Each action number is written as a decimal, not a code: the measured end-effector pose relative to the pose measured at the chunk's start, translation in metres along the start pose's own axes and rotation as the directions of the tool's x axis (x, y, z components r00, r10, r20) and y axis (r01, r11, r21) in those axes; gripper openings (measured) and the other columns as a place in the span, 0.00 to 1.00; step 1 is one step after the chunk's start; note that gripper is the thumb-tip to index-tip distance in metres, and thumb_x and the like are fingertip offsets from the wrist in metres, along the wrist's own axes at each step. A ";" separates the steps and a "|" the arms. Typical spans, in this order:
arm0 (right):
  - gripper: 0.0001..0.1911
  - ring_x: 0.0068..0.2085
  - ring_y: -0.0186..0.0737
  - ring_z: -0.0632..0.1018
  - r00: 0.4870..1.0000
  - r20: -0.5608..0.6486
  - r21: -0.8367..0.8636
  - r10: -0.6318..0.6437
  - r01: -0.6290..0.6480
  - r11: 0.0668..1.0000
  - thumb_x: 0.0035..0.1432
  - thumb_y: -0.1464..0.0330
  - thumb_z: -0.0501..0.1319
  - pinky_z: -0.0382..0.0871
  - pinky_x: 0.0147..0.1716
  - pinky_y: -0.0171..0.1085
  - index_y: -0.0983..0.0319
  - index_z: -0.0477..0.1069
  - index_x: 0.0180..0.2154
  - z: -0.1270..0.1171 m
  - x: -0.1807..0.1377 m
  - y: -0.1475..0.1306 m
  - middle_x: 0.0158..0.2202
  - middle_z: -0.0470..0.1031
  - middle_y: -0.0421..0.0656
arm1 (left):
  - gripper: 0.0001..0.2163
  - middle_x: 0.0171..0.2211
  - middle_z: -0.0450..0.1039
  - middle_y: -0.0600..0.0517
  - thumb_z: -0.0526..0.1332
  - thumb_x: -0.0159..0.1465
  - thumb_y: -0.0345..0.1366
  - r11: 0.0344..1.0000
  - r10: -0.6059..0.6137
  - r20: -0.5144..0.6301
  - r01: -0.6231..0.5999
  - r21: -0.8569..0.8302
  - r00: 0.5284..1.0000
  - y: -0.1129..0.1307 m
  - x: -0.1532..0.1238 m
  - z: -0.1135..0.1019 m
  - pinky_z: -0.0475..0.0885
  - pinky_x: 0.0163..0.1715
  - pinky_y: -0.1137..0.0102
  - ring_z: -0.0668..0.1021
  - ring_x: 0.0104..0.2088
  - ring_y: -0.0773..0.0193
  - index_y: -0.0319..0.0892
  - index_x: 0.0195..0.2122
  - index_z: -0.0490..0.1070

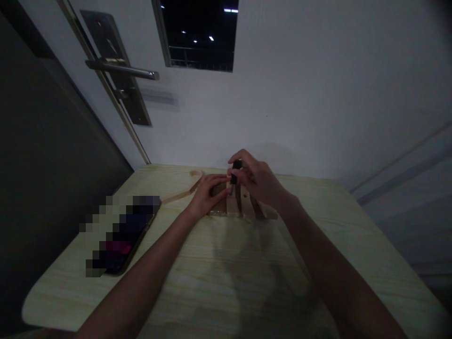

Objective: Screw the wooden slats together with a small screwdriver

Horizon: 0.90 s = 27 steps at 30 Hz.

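Two hands at a slatted wooden piece on the worktop

The right hand [259,181] pinches a small black object [235,170] just above the left hand's fingertips. The left hand [208,193] lies flat and released on the wooden piece [243,205], which sits near the far edge of the worktop [247,268]. A phone [123,235] lies well to the left.

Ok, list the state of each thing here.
left hand: flat on the rack.
right hand: fingers pinching the black tool.
black tool: upright, over the left hand.
rack: lying on the table.
phone: flat on the table, screen lit.
door handle: level.
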State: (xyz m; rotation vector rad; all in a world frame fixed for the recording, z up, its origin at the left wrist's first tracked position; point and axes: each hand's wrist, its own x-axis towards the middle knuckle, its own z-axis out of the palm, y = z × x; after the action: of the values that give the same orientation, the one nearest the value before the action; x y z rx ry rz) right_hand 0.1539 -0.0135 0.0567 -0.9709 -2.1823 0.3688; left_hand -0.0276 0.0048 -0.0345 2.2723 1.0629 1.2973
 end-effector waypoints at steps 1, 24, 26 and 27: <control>0.10 0.25 0.30 0.69 1.000 -0.015 -0.004 0.006 -0.006 1.000 0.61 0.67 0.54 0.59 0.26 0.32 0.62 0.63 0.45 0.000 0.000 0.001 0.26 0.70 0.38 | 0.13 0.47 0.74 0.49 0.62 0.60 0.41 1.000 0.001 -0.002 -0.001 0.001 1.000 0.000 0.000 0.000 0.65 0.50 0.58 0.74 0.47 0.58 0.46 0.46 0.72; 0.21 0.22 0.29 0.63 0.988 -0.139 -0.193 0.074 -0.101 0.976 0.53 0.49 0.59 0.53 0.24 0.31 0.60 0.60 0.27 0.012 0.001 0.003 0.21 0.64 0.36 | 0.14 0.46 0.74 0.48 0.64 0.58 0.43 0.999 -0.044 0.031 0.044 0.006 0.999 0.002 -0.001 -0.002 0.64 0.52 0.57 0.72 0.49 0.55 0.44 0.43 0.73; 0.20 0.23 0.29 0.63 0.989 -0.141 -0.179 0.047 -0.072 0.981 0.55 0.51 0.58 0.53 0.24 0.31 0.60 0.60 0.27 0.013 0.002 0.004 0.22 0.64 0.36 | 0.14 0.46 0.74 0.48 0.64 0.58 0.43 0.998 -0.059 0.029 0.059 0.004 0.998 0.002 -0.001 -0.001 0.65 0.51 0.57 0.72 0.48 0.55 0.45 0.43 0.73; 0.19 0.24 0.29 0.64 0.991 -0.133 -0.157 0.022 -0.043 0.987 0.56 0.52 0.57 0.54 0.25 0.31 0.61 0.61 0.27 0.014 0.002 0.005 0.23 0.65 0.37 | 0.14 0.46 0.74 0.48 0.64 0.58 0.43 0.998 -0.063 0.033 0.063 0.005 0.997 0.002 -0.001 -0.001 0.65 0.51 0.57 0.72 0.49 0.55 0.45 0.43 0.73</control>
State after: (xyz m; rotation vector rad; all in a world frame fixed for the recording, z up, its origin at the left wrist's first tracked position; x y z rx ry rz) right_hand 0.1456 -0.0083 0.0455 -1.0882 -2.1030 0.1422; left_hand -0.0277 0.0030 -0.0331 2.2363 1.1168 1.2300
